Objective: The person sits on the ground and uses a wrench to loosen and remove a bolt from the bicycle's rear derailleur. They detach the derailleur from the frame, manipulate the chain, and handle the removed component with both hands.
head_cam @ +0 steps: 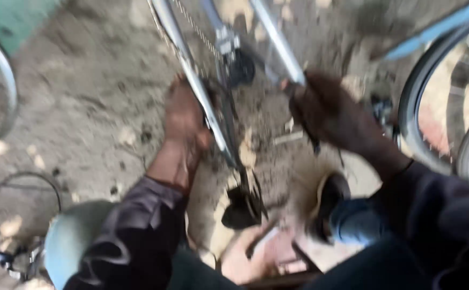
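Both hands, left [183, 115] and right [333, 113], are clenched around the stiff, probably heavy silver metal bicycle frame tubes [205, 102].

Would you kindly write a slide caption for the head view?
Left hand and right hand grip silver bicycle frame tubes above dusty ground, wheel alongside.

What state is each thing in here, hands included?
Left hand: closed around a silver frame tube.
Right hand: gripping another silver frame tube while holding a thin dark tool.
Chain: strung along the frame.
Bicycle wheel: upright at right, partly out of view.
Picture: blurred.
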